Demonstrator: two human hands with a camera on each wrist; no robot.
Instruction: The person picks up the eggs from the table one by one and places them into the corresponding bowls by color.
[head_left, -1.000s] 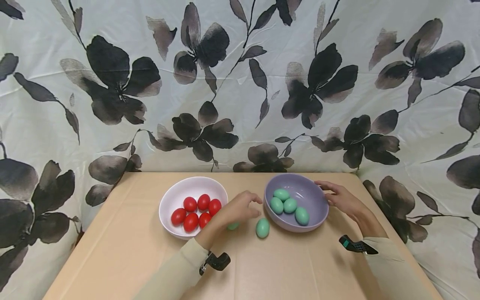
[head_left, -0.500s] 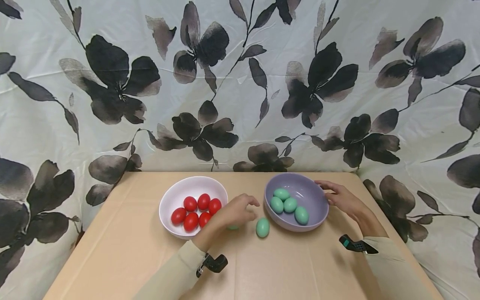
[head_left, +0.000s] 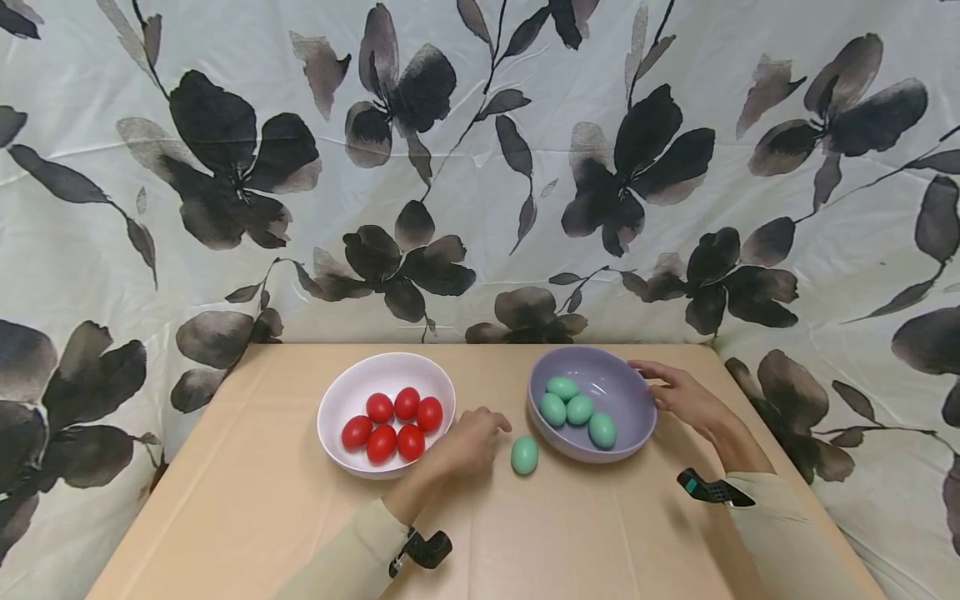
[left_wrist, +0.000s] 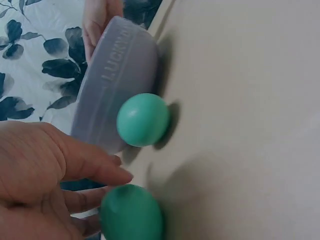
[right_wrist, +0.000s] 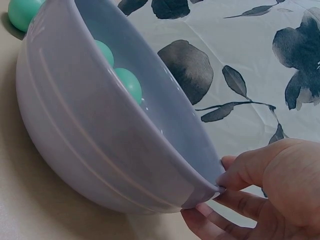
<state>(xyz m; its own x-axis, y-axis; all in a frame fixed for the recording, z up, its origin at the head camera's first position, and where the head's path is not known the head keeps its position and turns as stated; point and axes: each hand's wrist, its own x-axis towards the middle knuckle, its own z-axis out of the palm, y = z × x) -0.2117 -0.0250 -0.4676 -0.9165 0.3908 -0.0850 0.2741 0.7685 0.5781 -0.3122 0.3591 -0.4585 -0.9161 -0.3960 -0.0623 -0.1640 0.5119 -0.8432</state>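
Observation:
My left hand (head_left: 471, 443) is low over the table between the two bowls. In the left wrist view its thumb reaches over a green egg (left_wrist: 131, 214), with the fingers behind that egg; the hand hides it in the head view. Another green egg (head_left: 524, 455) lies on the table, just left of the purple bowl (head_left: 637, 421). My right hand (head_left: 686, 404) pinches the purple bowl's far right rim, thumb on the inside and fingers beneath. Several green eggs (head_left: 579, 409) lie inside that bowl.
To the left, beside my left forearm, stands a white bowl (head_left: 333, 398) with several red eggs (head_left: 381, 444) in it. A floral cloth (head_left: 525, 167) hangs right behind the table's (head_left: 225, 500) back edge.
My left hand has moved down and slightly left, covering the green egg that showed partly beneath it before. The right hand stays at the purple bowl's rim.

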